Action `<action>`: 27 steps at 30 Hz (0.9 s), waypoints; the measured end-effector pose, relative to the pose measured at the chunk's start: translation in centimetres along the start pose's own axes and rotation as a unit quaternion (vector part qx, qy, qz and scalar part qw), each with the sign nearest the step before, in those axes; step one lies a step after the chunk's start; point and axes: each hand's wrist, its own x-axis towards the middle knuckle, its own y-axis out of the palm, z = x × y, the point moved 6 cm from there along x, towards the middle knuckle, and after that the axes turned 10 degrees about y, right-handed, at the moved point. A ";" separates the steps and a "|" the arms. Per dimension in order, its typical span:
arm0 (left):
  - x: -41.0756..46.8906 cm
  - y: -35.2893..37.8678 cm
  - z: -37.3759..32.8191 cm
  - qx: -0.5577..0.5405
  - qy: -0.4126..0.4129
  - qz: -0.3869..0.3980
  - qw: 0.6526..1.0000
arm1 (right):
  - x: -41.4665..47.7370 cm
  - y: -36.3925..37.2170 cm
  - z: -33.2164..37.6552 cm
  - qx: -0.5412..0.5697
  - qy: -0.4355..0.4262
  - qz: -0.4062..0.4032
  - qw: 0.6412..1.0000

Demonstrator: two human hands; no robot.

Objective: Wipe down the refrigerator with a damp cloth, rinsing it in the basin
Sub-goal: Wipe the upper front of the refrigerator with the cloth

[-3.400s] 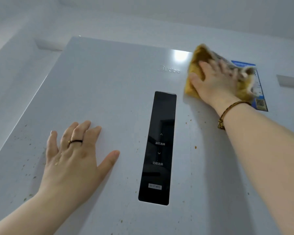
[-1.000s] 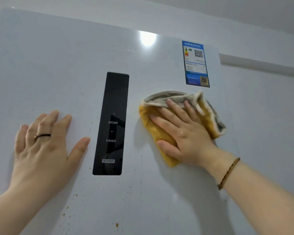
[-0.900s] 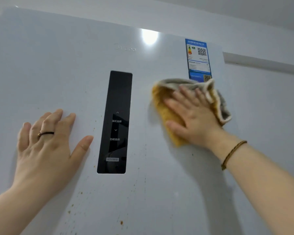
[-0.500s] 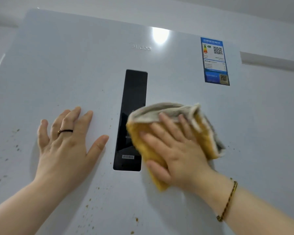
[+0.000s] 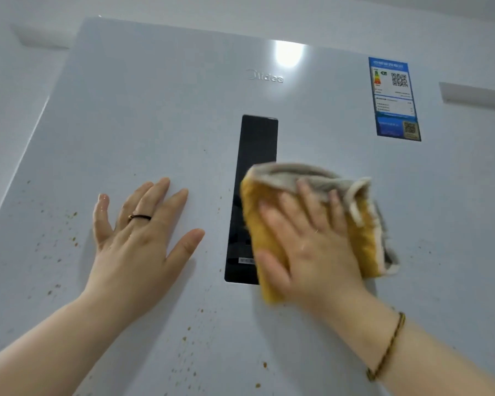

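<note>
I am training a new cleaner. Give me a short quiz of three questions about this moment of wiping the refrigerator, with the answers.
1. True or false: the left hand lies flat on the refrigerator door and holds nothing.
2. The yellow cloth under the right hand partly covers: A the energy label; B the black control panel; C the Midea logo.
3. Which hand wears the dark ring?
Key: 1 true; 2 B; 3 the left hand.
</note>
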 end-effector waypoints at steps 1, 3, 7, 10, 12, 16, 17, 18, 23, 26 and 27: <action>0.0 -0.2 0.1 -0.005 0.004 -0.002 1.000 | -0.8 0.2 1.0 0.001 -0.056 0.006 0.998; 0.1 -0.4 0.3 -0.025 0.012 0.002 1.000 | 0.1 0.0 0.5 -0.004 -0.082 0.002 0.997; -0.3 -1.6 1.7 -0.042 0.005 0.008 0.999 | 6.6 -1.0 -2.4 -0.050 0.083 0.044 0.994; -1.7 -2.7 4.1 0.004 -0.009 0.006 1.000 | 10.1 -0.1 -1.7 -0.062 0.147 0.100 0.982; -3.0 -3.6 6.1 0.010 -0.058 -0.018 0.998 | 11.2 0.3 0.8 -0.050 0.125 0.096 0.986; -5.8 -4.3 9.2 -0.012 -0.160 -0.035 0.986 | 8.7 1.3 6.2 -0.028 0.013 0.065 0.997; -6.4 -4.4 9.7 -0.016 -0.175 -0.027 0.984 | 7.1 1.3 7.5 -0.015 -0.033 0.039 0.999; -6.9 -4.5 10.0 -0.023 -0.189 -0.023 0.982 | 5.5 1.5 8.7 0.009 -0.083 0.028 0.996; -7.9 -5.3 11.1 -0.061 -0.236 -0.025 0.970 | 6.8 1.8 7.9 0.014 -0.174 0.027 0.984; -8.6 -6.0 11.8 -0.068 -0.253 -0.033 0.964 | 11.3 1.0 4.3 -0.019 0.027 0.076 0.997; -9.1 -6.1 12.0 -0.076 -0.264 -0.031 0.961 | 11.7 0.9 3.9 -0.016 0.067 0.081 0.994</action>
